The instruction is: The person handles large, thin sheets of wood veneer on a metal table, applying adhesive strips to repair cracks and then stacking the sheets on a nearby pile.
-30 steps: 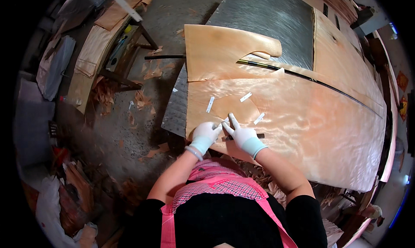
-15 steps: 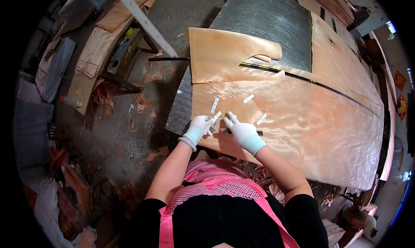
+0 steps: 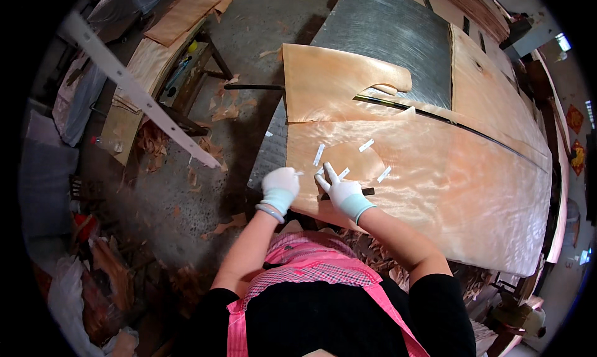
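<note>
My left hand (image 3: 281,188), in a white glove with a pale green cuff, is closed beside the near left edge of a tan wood veneer sheet (image 3: 423,189). A small white strip (image 3: 299,172) pokes out at its fingertips. My right hand (image 3: 346,194), gloved alike, rests on the sheet with two fingers stretched apart. Its other fingers are curled over a dark flat bar (image 3: 368,191), whose ends show on both sides. Around a rounded veneer patch (image 3: 354,158) lie several short white tape pieces (image 3: 319,154), one just right of my right fingertips.
A folded veneer piece (image 3: 336,77) and a long black rod (image 3: 448,115) lie across the sheet. Behind is a dark grey board (image 3: 398,40). A long white perforated strip (image 3: 137,89) hangs at upper left, before a bench (image 3: 143,64). Veneer scraps litter the floor (image 3: 236,145).
My left hand has drawn back left off the patch, and a tape piece now lies on the patch. My right fingers have shifted slightly left. The hanging perforated strip has swung left and down.
</note>
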Motion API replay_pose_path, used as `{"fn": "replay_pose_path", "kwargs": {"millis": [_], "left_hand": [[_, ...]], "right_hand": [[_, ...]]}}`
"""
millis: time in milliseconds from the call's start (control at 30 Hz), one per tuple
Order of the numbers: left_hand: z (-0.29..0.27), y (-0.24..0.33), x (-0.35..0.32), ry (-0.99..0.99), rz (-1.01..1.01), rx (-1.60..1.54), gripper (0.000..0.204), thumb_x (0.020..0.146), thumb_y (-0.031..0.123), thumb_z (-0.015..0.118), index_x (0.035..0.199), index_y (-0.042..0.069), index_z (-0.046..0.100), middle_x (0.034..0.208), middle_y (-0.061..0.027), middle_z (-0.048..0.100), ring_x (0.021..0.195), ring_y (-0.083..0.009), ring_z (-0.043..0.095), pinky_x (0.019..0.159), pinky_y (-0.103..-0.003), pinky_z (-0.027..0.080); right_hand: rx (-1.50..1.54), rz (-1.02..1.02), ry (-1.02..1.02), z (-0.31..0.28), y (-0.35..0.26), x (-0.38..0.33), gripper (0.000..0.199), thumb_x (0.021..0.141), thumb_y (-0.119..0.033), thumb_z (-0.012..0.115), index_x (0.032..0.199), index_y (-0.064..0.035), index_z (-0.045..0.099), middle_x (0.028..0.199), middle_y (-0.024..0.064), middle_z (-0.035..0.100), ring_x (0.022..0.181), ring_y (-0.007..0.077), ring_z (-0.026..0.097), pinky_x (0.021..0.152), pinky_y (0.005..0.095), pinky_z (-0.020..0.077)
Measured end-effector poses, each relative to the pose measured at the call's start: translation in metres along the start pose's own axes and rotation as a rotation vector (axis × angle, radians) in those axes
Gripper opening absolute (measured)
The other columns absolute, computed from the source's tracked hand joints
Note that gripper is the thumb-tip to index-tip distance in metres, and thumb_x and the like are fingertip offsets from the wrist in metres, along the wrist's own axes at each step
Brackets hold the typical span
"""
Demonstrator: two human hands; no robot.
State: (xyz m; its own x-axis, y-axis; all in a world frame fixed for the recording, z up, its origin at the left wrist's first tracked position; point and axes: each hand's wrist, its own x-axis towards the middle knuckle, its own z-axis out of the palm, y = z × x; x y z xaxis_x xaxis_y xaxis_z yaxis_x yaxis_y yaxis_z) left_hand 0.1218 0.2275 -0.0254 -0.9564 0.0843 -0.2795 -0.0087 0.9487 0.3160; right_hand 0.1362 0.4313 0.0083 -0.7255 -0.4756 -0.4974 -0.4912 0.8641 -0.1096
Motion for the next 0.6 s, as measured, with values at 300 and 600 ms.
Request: {"fn": "replay_pose_path", "kwargs": {"millis": [300, 600], "left_hand": [[0.007, -0.017, 0.007, -0.373, -0.391, -1.065, 0.022, 0.097, 0.021, 0.059, 0.086, 0.003, 0.065, 0.061, -0.0011, 0.054, 0.044, -0.0105, 0.049, 0.041, -0.027, 0.04], [-0.057, -0.025, 0.013, -0.304, -0.065, -0.012, 0.04, 0.085, 0.045, 0.062, 0.096, 0.008, 0.073, 0.099, -0.0186, 0.07, 0.093, -0.0376, 0.067, 0.079, -0.046, 0.053]], "right_hand": [[0.093, -0.162, 0.026, -0.029, -0.017, 0.024, 0.071, 0.086, -0.01, 0.054, 0.152, -0.0128, 0.026, 0.161, 0.0112, 0.022, 0.09, 0.0313, 0.071, 0.071, 0.0445, 0.0562], [0.075, -0.092, -0.071, -0.012, -0.037, 0.031, 0.067, 0.089, -0.016, 0.052, 0.151, -0.0301, 0.03, 0.162, 0.0192, 0.013, 0.09, 0.0328, 0.072, 0.077, 0.0544, 0.0559]]}}
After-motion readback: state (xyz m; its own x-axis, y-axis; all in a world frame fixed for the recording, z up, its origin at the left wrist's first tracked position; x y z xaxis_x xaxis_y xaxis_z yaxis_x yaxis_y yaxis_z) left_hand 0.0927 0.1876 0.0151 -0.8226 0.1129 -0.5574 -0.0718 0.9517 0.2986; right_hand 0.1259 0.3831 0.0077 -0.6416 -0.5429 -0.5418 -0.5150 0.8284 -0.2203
